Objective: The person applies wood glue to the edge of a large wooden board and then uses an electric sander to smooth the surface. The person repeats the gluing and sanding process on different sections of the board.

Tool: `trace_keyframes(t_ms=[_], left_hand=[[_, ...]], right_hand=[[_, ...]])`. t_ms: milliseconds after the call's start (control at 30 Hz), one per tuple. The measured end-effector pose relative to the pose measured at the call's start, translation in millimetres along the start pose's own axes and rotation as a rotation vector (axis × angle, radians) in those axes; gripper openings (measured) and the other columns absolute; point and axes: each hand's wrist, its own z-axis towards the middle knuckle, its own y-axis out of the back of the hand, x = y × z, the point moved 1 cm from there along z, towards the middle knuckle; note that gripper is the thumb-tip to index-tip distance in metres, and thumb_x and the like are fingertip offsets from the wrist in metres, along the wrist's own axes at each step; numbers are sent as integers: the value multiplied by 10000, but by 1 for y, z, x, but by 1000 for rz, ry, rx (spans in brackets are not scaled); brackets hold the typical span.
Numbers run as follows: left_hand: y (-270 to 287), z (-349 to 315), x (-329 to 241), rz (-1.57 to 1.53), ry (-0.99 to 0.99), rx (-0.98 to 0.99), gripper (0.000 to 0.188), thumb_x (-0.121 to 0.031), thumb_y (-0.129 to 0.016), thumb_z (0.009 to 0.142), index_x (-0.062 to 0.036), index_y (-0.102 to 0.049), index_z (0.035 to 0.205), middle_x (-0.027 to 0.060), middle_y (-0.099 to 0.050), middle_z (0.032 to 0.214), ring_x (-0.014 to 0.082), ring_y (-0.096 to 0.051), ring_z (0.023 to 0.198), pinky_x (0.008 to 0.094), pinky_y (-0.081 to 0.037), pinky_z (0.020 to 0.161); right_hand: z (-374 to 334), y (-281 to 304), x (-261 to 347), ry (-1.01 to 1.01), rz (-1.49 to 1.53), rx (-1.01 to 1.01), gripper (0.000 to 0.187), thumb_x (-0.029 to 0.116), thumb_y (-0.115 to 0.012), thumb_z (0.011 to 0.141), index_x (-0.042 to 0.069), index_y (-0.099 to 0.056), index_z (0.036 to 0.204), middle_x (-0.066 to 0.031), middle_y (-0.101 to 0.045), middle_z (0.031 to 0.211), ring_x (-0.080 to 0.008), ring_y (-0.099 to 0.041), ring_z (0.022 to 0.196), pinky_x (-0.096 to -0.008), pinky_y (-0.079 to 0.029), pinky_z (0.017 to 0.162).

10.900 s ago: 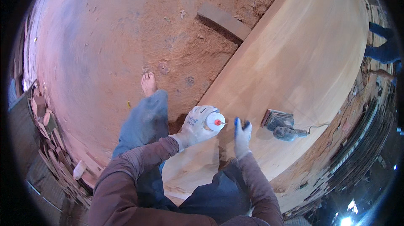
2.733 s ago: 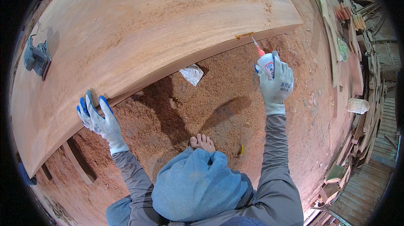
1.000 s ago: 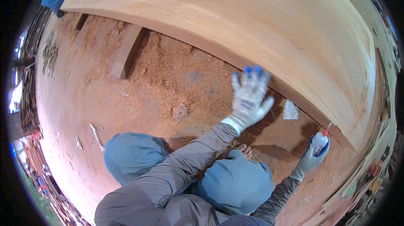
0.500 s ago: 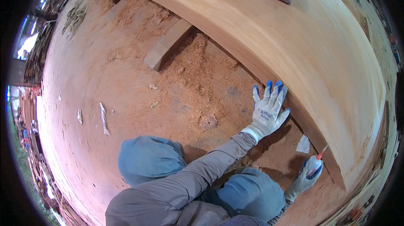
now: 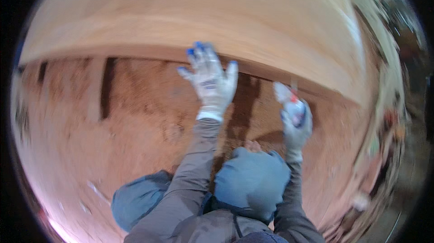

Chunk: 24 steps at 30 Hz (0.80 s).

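White gloves [image 5: 210, 84] blue-tipped; pale tan board [image 5: 217, 21]; reddish sawdust floor [image 5: 144, 121]

A wide board [image 5: 226, 12] spans the far side, its near edge running left to right above the floor [image 5: 135, 121]. The left hand [image 5: 209, 82] lies spread at that near edge, about midway along it. The right hand [image 5: 296, 125] is to its right, just before the same edge, around a bottle [image 5: 294, 105]. Both knees [image 5: 251, 179] sit nearer, on the floor.
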Motion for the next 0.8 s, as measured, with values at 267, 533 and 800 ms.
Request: trace_keyframes(t_ms=[267,533,800], left_hand=[[-40,-36,-93,-85,-528,100,993,-537,-741,896,-35,-317,1640,168,-207,1756,496,-84,1611,834,28,1166],[-49,-36,-147,10,-961,320,1012,-404,-848,721,-281,-410,1625,43,-306,1716,432,-182,1595,786,-60,1237],[-56,-15,-191,-165,-1099,342,736,-335,-800,823,-220,-565,1511,79,-500,1605,334,-428,1502,606,-263,1250]], right_hand=[[-32,66,-65,-112,-85,-159,791,257,-952,761,38,-592,1432,-144,-693,1245,-318,-664,1095,-432,-515,975],[-38,99,-113,-131,-311,-201,833,332,-936,768,38,-579,1460,-137,-690,1204,-329,-652,1078,-447,-509,960],[20,101,-104,48,-520,-148,818,419,-914,768,38,-613,1426,-90,-681,1119,-293,-646,989,-424,-521,879]])
